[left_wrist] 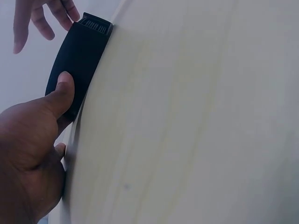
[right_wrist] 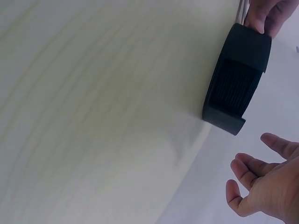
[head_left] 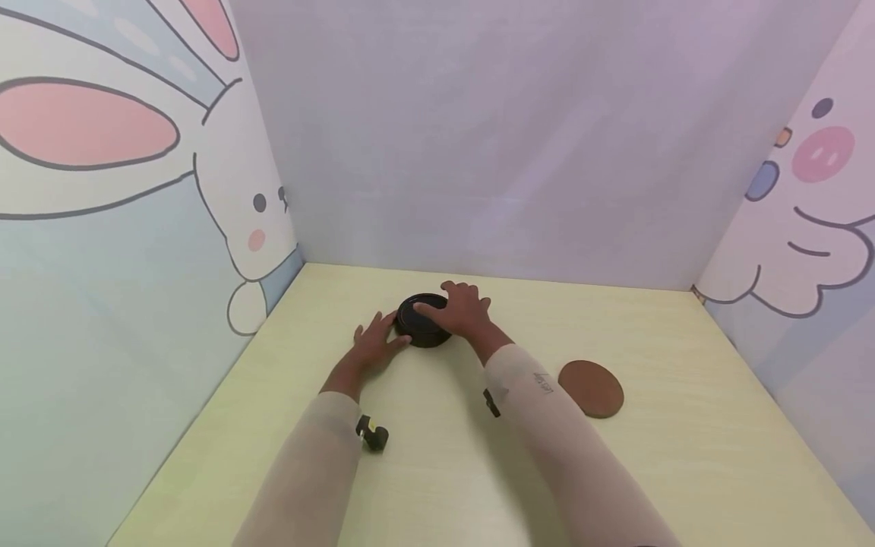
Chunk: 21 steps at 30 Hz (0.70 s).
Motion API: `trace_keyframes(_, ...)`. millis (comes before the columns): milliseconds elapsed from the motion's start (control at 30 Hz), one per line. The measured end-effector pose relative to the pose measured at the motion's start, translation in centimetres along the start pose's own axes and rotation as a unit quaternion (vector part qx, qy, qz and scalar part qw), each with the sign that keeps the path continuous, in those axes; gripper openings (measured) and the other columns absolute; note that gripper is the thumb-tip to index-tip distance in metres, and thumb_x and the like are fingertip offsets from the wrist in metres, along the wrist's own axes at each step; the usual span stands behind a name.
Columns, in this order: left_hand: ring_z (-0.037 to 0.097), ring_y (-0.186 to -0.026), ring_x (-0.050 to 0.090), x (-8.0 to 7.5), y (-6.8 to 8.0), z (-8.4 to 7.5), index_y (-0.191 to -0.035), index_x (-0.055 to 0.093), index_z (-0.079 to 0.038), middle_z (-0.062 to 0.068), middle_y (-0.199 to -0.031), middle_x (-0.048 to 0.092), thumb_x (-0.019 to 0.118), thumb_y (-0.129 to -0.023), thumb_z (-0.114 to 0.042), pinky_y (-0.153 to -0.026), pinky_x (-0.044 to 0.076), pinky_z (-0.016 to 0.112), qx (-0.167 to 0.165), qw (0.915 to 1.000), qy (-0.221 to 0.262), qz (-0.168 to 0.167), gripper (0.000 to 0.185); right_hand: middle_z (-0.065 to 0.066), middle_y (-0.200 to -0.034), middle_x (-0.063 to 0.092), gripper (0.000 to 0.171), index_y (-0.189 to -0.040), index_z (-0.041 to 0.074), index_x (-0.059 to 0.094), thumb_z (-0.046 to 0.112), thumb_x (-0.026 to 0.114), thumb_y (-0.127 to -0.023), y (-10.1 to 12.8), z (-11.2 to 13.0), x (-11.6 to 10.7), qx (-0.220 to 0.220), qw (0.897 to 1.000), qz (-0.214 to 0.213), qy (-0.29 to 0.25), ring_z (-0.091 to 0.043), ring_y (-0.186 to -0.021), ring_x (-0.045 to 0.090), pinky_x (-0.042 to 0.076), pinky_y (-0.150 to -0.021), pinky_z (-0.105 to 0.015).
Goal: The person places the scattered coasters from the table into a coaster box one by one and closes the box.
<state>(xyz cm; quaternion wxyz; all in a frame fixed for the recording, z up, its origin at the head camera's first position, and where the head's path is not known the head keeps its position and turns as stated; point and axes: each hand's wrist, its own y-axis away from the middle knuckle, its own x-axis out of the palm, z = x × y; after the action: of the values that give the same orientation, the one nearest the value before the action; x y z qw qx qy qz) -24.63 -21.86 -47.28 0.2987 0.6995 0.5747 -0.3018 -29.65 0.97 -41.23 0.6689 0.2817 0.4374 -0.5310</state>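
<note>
A black round coaster holder (head_left: 418,328) lies on the table toward the back. Its side has a cut-out showing dark ridged layers inside, seen in the right wrist view on the holder (right_wrist: 237,79). My left hand (head_left: 374,346) grips its left side, the thumb against the near wall in the left wrist view, where the holder (left_wrist: 81,58) tilts with the camera. My right hand (head_left: 465,310) hovers at the holder's right, fingers spread and loosely bent; the right wrist view shows this hand (right_wrist: 268,182) apart from it. A brown round coaster (head_left: 591,389) lies flat beside the right forearm.
The pale wooden table (head_left: 683,456) meets a plain back wall (head_left: 478,152). Side walls with a cartoon rabbit (head_left: 232,182) and another cartoon animal (head_left: 793,228) bound it left and right. Small black devices are strapped at both wrists.
</note>
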Motion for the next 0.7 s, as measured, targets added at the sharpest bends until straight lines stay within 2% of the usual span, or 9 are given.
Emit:
trace_keyframes(333,0.036,-0.174,0.000,0.2,-0.2,0.1,-0.176,0.021,-0.018,0.012,-0.181,0.028,0.054,-0.112,-0.055,-0.138,-0.012,0.063,0.000,1.0000,0.001,0.000,0.082,-0.022,-0.159,0.054,0.089,-0.161,0.012,0.051,0.075,0.055,-0.099,0.4,-2.6,-1.5,0.018,1.000,-0.003,-0.002,-0.047,-0.149,0.045,0.037,-0.115,-0.076)
trace_keyframes(700,0.036,-0.174,0.001,0.3,-0.2,0.1,-0.176,0.019,-0.017,0.013,-0.182,0.025,0.052,-0.112,-0.057,-0.138,-0.012,0.062,-0.008,0.9999,-0.010,-0.001,0.083,-0.024,-0.166,0.044,0.090,-0.166,0.012,0.044,0.075,0.050,-0.101,1.6,-5.7,-5.0,0.062,0.998,0.025,0.005,-0.050,-0.154,0.038,0.031,-0.118,-0.079)
